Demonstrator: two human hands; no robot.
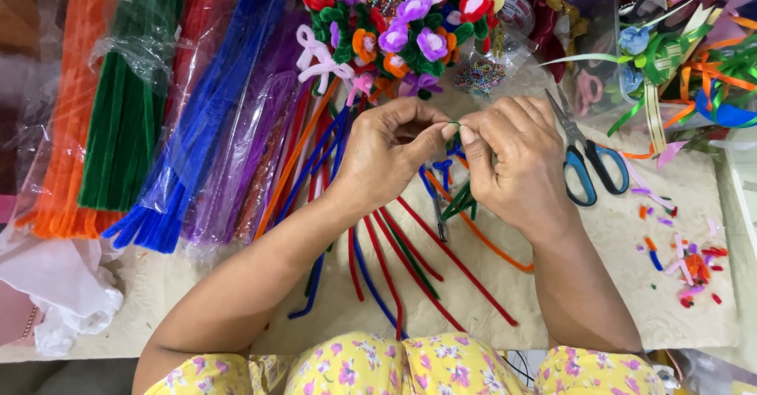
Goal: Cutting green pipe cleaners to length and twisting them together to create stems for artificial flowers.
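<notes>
Landmark: I place everything from the blue-handled scissors [587, 166] lying on the pale worktop [631, 300].
Packages: far left of the scissors I see clear plastic sleeves of pipe cleaners lying side by side, long axes running from the far edge towards me: an orange bundle [67, 119], then a green bundle [126, 103], then a blue bundle [193, 135], then a purple bundle [252, 150] nearest the scissors.
Containers: I can make out no box or tray; up and left of the scissors stands a bouquet [402, 28] of pipe-cleaner flowers.
Left hand: my left hand [386, 154], just left of the scissors, has thumb and forefinger pressed together on a thin green piece [453, 124].
Right hand: my right hand [516, 162], beside the scissors, pinches the same piece from the other side; the fingertips of both hands meet.
Piece: mostly hidden; I cannot tell its long axis.
Loose stems: red stems [441, 253] fan out below the hands.
Scraps: coloured offcuts [686, 265] lie below and right of the scissors.
</notes>
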